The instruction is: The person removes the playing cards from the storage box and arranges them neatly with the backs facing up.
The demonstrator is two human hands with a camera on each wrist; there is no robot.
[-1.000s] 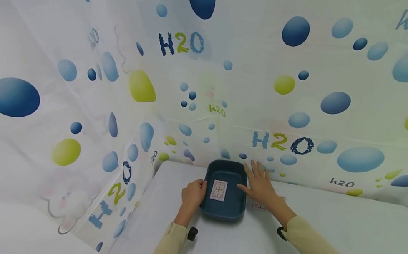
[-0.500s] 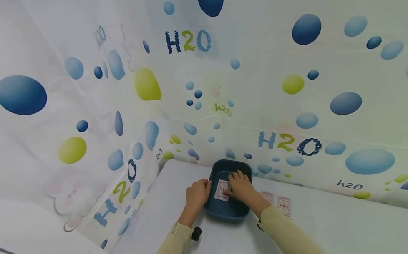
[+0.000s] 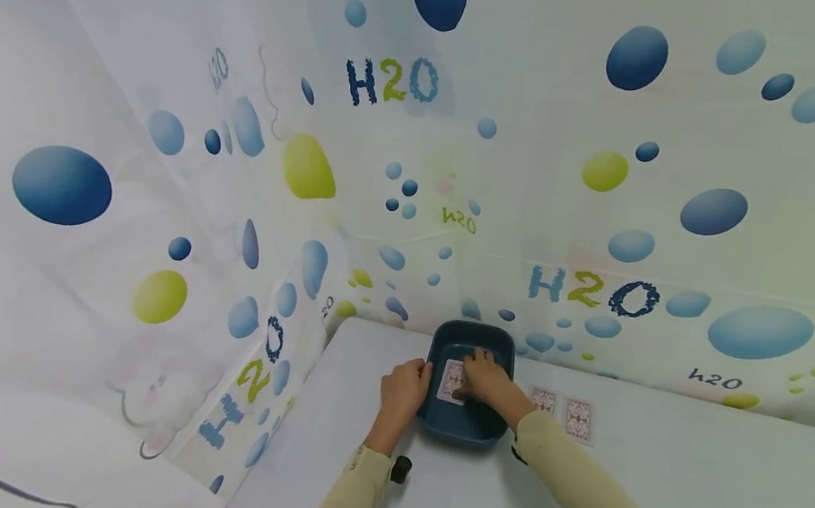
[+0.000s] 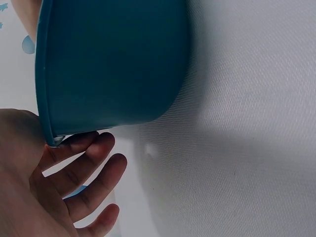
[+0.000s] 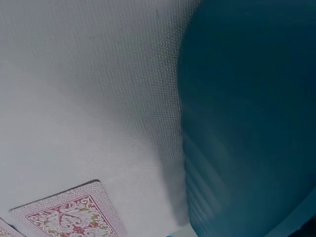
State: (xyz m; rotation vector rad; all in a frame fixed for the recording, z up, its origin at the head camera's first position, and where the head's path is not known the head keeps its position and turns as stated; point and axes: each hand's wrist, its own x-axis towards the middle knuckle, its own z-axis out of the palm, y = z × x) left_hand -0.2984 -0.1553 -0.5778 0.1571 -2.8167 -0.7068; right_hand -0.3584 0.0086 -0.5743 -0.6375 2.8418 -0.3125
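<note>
- In the head view a dark blue tub (image 3: 461,434) stands on the white counter (image 3: 697,496), just short of the patterned curtain (image 3: 529,180) at its twelve o'clock
- The left hand (image 3: 404,384) is clamped on the tub's rim at nine o'clock; in the left wrist view its fingers (image 4: 96,190) spread along the outer side below the rim, the thumb hidden behind the wall
- The right hand (image 3: 487,378) reaches into the tub from about four o'clock; its thumb and fingers are apart at the three o'clock edge of the inner card (image 3: 449,382); I cannot tell whether they pinch it, and the right wrist view does not show them
- The inner card lies within the tub, towards nine o'clock, patterned back up; whether it is one card or a stack I cannot tell
- Outside the tub, at three o'clock, the nearer card (image 3: 543,400) lies on the counter, partly hidden by the right arm; the outer card (image 3: 579,422) lies just beyond it, turned slightly askew; both show red patterned backs
- A small black device (image 3: 401,470) sits by the left sleeve (image 3: 354,491), at the tub's seven o'clock; the right sleeve (image 3: 598,498) slants in from five o'clock
</note>
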